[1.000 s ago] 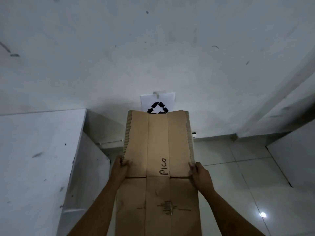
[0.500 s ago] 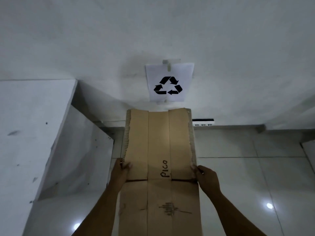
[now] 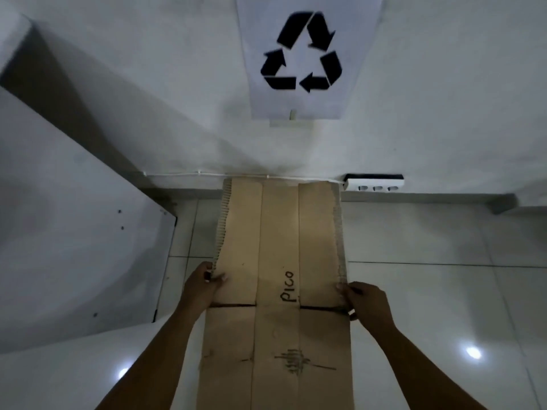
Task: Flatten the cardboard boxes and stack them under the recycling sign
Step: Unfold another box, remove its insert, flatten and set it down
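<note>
Brown corrugated cardboard, already flattened into 1 long sheet marked "PICO", is held out ahead of the person with its long axis running straight away from the body toward the wall. Its far edge lies at or near the foot of the wall, directly beneath the recycling sign; whether that edge touches the wall or the tiled floor cannot be told. The left hand pinches the sheet's left edge, thumb on top and fingers beneath. The right hand clamps the right edge at about the same level, fingers curled around it. Both grips sit about midway along the visible length, beside a transverse crease, so neither hand is nearer the sign. A white power strip lies against the wall just right of the far edge, and a white cabinet stands to the left. Judged from this layout, the coming move is a forward-and-down lowering along the long axis.
</note>
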